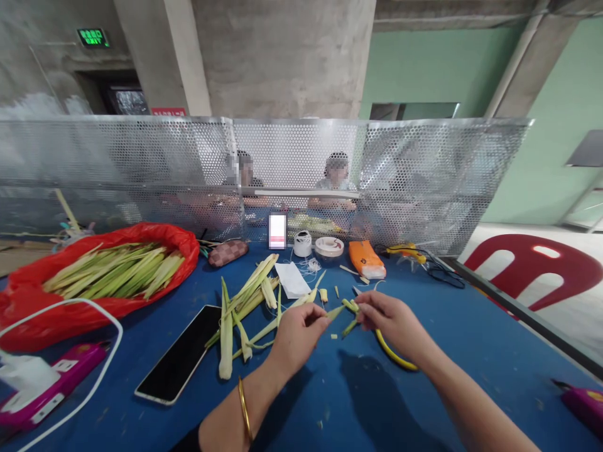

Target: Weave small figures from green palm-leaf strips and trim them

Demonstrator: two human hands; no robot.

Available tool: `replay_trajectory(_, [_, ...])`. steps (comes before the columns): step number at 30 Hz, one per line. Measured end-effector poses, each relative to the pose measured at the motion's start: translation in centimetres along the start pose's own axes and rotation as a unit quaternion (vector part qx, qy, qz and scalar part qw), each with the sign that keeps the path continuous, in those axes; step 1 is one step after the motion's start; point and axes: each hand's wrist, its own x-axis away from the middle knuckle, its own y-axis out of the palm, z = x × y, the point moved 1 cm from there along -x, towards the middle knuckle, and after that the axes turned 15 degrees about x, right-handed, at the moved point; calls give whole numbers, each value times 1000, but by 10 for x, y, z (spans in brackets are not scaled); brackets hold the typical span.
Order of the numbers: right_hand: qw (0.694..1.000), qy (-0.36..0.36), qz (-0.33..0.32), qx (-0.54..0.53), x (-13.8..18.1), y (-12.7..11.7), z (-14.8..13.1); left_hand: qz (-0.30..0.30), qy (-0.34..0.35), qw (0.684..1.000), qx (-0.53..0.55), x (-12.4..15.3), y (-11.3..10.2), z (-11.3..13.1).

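The green strip (336,312) is between your hands, pinched in your left hand (296,333); your right hand (389,319) bunches at green pieces (349,328), its hold unclear. You seem to be lining them up, which calls for steady fingers.

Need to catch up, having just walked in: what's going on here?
A person's left hand pinches a narrow pale-green leaf strip; the right hand is at short green pieces, its grip unclear. Long pale-green leaf strips lie on the blue table, and more lie in the open red plastic bag.
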Motion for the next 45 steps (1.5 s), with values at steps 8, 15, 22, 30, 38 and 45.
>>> replay_trajectory(8, [904, 111, -120, 394, 3, 9, 49, 64, -94, 987, 116, -10, -4, -12])
replay_trajectory(15, [901, 149, -79, 401, -4, -2, 56, 90, -103, 973, 187, -13, -6, -17])
replay_trajectory(22, [987, 137, 25, 81, 28, -33, 69, 81, -89, 969, 215, -9, -5, -13])
replay_trajectory(30, [974, 74, -52, -207, 59, 2, 21, 110, -26, 956, 272, -11, -4, -13])
replay_trajectory(38, [967, 52, -130, -212, 55, 12, 6, 85, -29, 965, 247, -8, -1, -13])
replay_trajectory(45, [972, 42, -125, -196, 44, 30, -3, 61, -76, 974, 204, -9, 1, -21])
